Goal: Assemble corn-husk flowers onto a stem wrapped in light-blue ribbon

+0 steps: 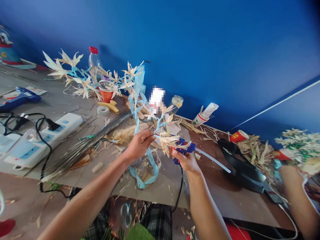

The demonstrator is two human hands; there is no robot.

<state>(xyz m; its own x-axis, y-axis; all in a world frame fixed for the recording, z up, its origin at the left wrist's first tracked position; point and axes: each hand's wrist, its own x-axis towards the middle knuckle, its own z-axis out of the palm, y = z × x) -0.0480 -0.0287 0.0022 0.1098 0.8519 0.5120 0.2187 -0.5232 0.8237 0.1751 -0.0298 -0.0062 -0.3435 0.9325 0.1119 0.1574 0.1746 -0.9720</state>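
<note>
My left hand (141,143) pinches a stem (160,121) wrapped in light blue tape, with pale dried-husk flowers (167,140) on it. In my right hand (186,159) is a blue glue gun (186,146), a white glue stick (216,160) jutting from its rear. Its nozzle points left toward the flowers, and its tip is hidden behind the petals. A long light blue ribbon (148,180) hangs in a loop behind my left hand, down onto the table.
A bundle of thin wires (92,143) lies left of my hands. Further left is a white power strip (72,120) with cords. A finished-looking flower branch (86,83) stands at the back. A black visor-like object (240,166) lies right, near another person's arm (292,186).
</note>
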